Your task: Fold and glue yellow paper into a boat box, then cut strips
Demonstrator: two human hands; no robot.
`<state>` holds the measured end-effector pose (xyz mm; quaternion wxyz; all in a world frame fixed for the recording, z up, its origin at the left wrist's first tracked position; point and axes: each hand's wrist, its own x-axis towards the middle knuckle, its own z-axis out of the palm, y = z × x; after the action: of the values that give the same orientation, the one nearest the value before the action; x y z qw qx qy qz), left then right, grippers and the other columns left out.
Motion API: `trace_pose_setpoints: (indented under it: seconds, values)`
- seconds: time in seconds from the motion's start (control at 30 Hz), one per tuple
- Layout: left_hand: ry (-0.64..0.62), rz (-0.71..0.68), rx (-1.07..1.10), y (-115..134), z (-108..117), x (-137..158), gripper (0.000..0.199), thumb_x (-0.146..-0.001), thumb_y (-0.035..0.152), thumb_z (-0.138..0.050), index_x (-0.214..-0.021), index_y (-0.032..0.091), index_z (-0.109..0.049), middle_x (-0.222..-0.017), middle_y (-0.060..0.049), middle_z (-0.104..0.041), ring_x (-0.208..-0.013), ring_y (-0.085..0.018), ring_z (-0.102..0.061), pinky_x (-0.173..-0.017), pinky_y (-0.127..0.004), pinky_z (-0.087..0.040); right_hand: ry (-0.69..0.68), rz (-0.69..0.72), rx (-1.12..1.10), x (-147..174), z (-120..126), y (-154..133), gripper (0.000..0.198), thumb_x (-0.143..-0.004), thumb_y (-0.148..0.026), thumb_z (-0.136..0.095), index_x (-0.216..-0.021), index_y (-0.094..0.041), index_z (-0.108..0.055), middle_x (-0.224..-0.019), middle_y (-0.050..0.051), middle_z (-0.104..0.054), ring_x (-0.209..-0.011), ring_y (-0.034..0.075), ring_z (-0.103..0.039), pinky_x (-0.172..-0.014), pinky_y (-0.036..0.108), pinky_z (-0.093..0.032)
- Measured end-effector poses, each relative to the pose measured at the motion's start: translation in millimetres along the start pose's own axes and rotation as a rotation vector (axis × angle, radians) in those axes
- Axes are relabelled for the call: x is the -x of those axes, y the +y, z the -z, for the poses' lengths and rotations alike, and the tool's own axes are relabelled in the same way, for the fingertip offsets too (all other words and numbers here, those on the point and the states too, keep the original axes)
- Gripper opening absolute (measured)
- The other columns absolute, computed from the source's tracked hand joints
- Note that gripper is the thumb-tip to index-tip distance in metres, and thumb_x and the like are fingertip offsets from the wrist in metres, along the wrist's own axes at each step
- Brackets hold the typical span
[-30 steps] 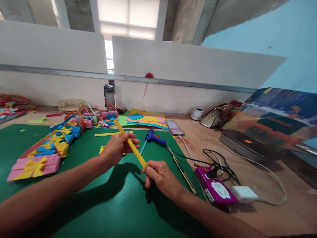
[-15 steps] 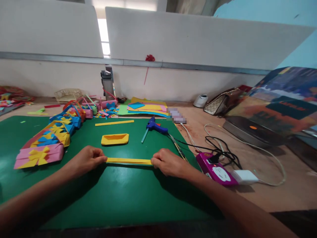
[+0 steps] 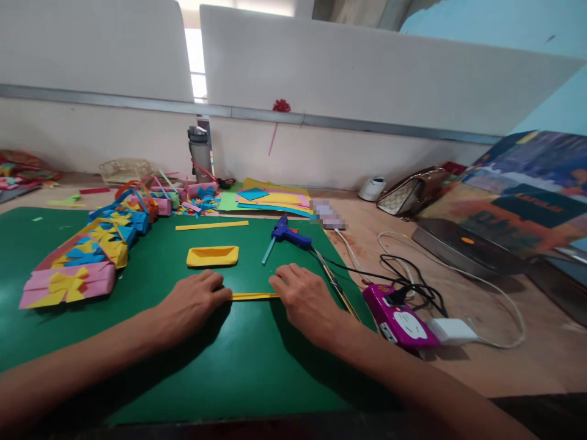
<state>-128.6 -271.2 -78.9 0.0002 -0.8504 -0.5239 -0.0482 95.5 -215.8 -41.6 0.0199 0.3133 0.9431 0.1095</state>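
A narrow yellow paper strip (image 3: 254, 296) runs level between my two hands, low over the green mat (image 3: 220, 373). My left hand (image 3: 195, 299) is closed on its left part, thumb and fingers together. At the other end my right hand (image 3: 305, 299) grips the strip, its fingertips bent down over it. Just beyond them sits a small yellow paper tray with raised sides (image 3: 212, 256). Farther back lies a second flat yellow strip (image 3: 211, 226). A blue glue gun (image 3: 291, 233), with a pale blue glue stick in it, rests past my right hand.
Several paper baskets with bows (image 3: 68, 284) line the left side. Coloured paper sheets (image 3: 275, 198) are stacked at the back, beside paper scraps (image 3: 197, 205). Scissors (image 3: 337, 281) lie right of my right hand, near a purple power strip (image 3: 401, 321) with tangled cables. A grey bottle (image 3: 200, 156) stands behind.
My left hand has slid right along the strip, so less of it shows between my hands. The right hand's fingers have turned down over its end. The view has shifted slightly.
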Motion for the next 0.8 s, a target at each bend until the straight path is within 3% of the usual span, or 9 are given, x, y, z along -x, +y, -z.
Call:
trace_pose_setpoints:
  seconds: [0.13,0.37,0.57,0.8]
  values:
    - [0.030,-0.125,-0.052,3,-12,-2,0.030,-0.091,0.016,-0.036,-0.106,0.024,-0.061,-0.087,-0.007,-0.056,-0.078,-0.020,-0.051,-0.062,-0.028,-0.039,0.004,0.147,-0.059,-5,-13,-4,0.021,-0.085,-0.007,-0.045,-0.096,-0.018,-0.059,-0.086,0.006,-0.057,-0.078,0.017,-0.047,-0.066,0.029,-0.031]
    - [0.058,-0.163,-0.035,3,-17,-3,0.032,-0.093,0.018,-0.032,-0.111,0.026,-0.058,-0.083,-0.005,-0.055,-0.071,-0.018,-0.050,-0.059,-0.027,-0.038,0.074,0.348,-0.032,-1,-25,-5,0.030,-0.090,-0.013,-0.040,-0.115,-0.021,-0.054,-0.083,0.005,-0.055,-0.074,0.017,-0.044,-0.072,0.032,-0.030]
    - [0.097,-0.251,0.064,-2,-14,5,0.032,-0.095,0.024,-0.030,-0.115,0.024,-0.054,-0.098,-0.008,-0.055,-0.080,-0.018,-0.051,-0.067,-0.028,-0.042,0.085,0.427,-0.015,-2,-23,-3,0.036,-0.090,-0.015,-0.037,-0.124,-0.021,-0.048,-0.084,0.006,-0.054,-0.071,0.019,-0.042,-0.078,0.037,-0.031]
    - [0.037,-0.276,0.096,-4,-10,4,0.032,-0.093,0.027,-0.032,-0.122,0.024,-0.047,-0.104,-0.008,-0.052,-0.085,-0.020,-0.050,-0.075,-0.034,-0.042,0.044,0.415,-0.026,1,-22,-2,0.038,-0.084,-0.010,-0.042,-0.121,-0.018,-0.050,-0.087,0.008,-0.054,-0.078,0.021,-0.043,-0.086,0.044,-0.030]
